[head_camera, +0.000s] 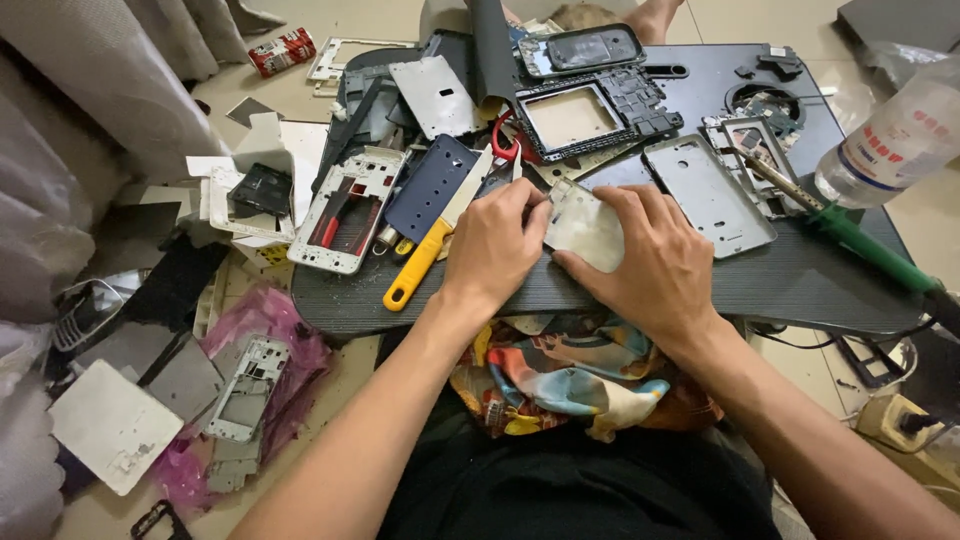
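Left hand (493, 245) and right hand (650, 262) closed together on a small pale rectangular metal plate (583, 232), held against the dark ribbed work board (800, 280). Stripping apparently well advanced: loose silver phone back covers (708, 192), a white phone mid-frame (345, 210) and a yellow-handled knife (430, 250) spread around. Pink plastic bag (270, 330) on the floor, carrying another frame (245, 388).

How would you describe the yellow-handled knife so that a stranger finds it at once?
Start at the dark board over the person's lap. Just beyond the left hand lies the knife, angled, blade pointing away. It alone has a bright yellow handle.
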